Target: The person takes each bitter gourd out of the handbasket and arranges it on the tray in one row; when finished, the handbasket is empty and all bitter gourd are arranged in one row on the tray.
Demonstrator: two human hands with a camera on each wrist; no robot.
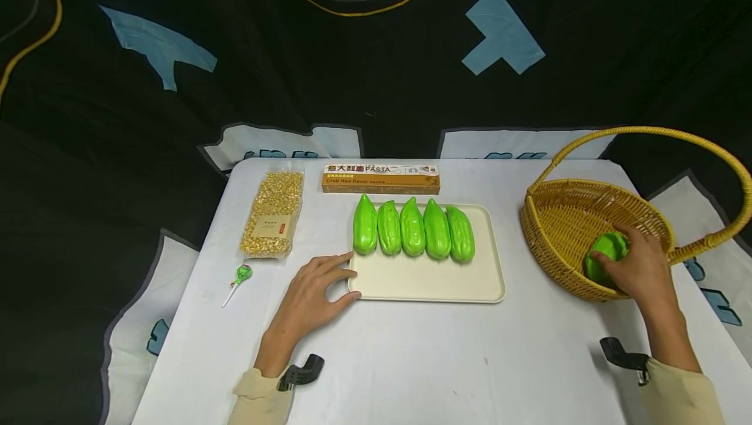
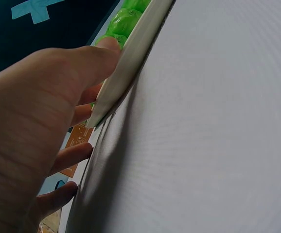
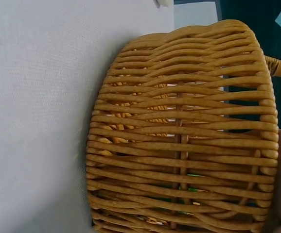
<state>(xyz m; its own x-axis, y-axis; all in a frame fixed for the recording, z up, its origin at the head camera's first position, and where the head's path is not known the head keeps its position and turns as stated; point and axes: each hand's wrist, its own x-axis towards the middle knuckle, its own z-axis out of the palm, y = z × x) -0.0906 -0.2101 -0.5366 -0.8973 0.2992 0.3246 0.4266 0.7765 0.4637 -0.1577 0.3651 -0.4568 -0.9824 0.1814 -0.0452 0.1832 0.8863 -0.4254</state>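
Several green, ridged toy bitter melons [image 1: 413, 228] lie side by side along the far half of a cream rectangular tray [image 1: 425, 284]. My left hand [image 1: 314, 293] rests at the tray's left end, its relaxed fingers and thumb touching the rim. In the left wrist view the thumb [image 2: 94, 63] lies against the tray's edge. My right hand [image 1: 643, 268] reaches into a yellow wicker basket [image 1: 546, 249] and grips a green, lumpy vegetable [image 1: 608, 252] between thumb and fingers. The basket's weave [image 3: 189, 126] hides most of that vegetable in the right wrist view.
A brown-and-white pasta box [image 1: 380, 179] stands behind the tray. To the left lie a clear bag of yellow corn kernels [image 1: 273, 206] and a green-wrapped lollipop [image 1: 243, 273]. The basket's tall handle [image 1: 664, 131] arches over its opening, and a dark patterned cloth [image 1: 352, 72] hangs beyond the white table.
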